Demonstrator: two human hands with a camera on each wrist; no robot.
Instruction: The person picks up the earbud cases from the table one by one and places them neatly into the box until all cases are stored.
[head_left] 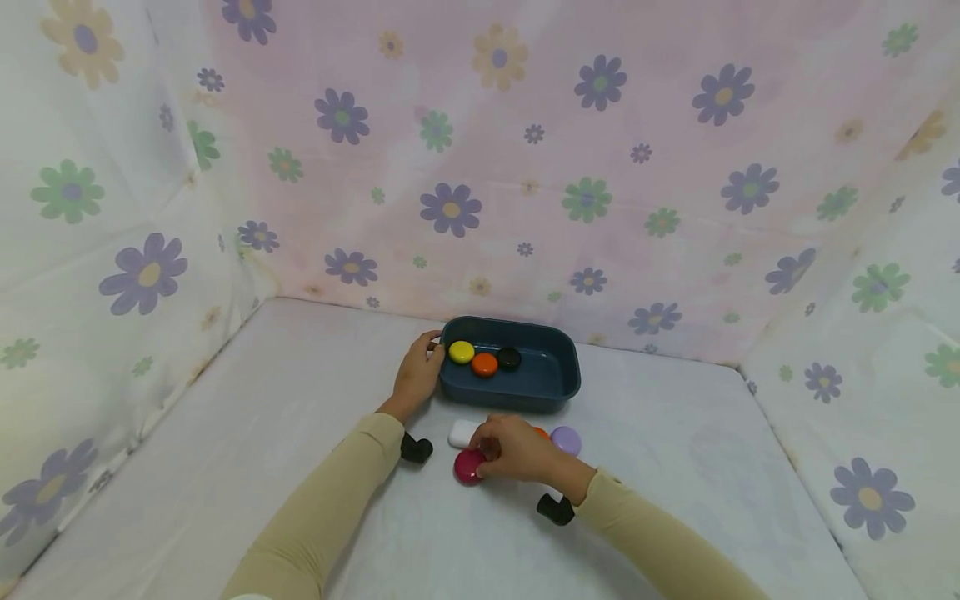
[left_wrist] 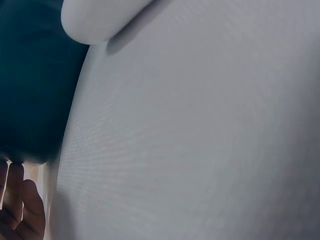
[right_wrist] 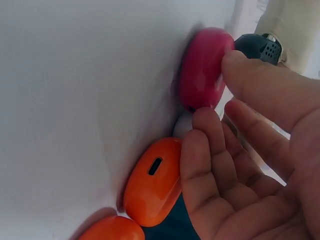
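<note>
My right hand [head_left: 517, 448] pinches a glossy crimson round case [head_left: 467, 468] lying on the table, thumb on its face and fingertips at its edge in the right wrist view. Close to those fingers is an orange case [right_wrist: 152, 182] with a dark slot, and another orange case [right_wrist: 112, 230] shows beside it. My left hand [head_left: 417, 377] touches the left end of a dark teal bin [head_left: 547, 373] with extended fingers. Inside the bin lie a yellow piece [head_left: 461, 352], an orange piece [head_left: 484, 365] and a black piece [head_left: 509, 358].
A white rounded piece [head_left: 462, 433] lies between the bin and the crimson case, partly behind my right hand. Right of that hand is a lilac round piece [head_left: 567, 440]. Flowered cloth [head_left: 495, 167] hangs behind the white-covered table [head_left: 675, 450] and along both sides.
</note>
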